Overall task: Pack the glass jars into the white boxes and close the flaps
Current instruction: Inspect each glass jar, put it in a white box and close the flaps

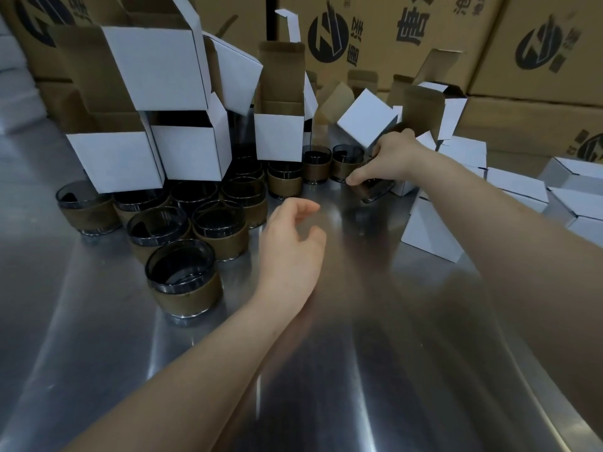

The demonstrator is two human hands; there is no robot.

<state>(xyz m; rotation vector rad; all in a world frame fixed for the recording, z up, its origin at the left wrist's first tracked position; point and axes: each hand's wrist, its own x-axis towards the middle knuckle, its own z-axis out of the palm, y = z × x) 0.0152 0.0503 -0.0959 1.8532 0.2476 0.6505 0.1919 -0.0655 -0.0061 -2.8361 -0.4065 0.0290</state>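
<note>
Right hand (pixel 393 158) gripping tilted glass jar (pixel 370 190), left hand (pixel 292 243) relaxed

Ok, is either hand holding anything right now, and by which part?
The right hand grips a tilted glass jar around its side. The left hand holds nothing.

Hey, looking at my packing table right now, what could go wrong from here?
1. Your right hand grips a tilted jar; if it slips, the glass may hit the metal table.
2. The stacked open boxes lean over the standing jars; a bump could tip them onto the glass.
3. Your left hand hovers open beside those jars; a careless sweep might knock them together.
</note>
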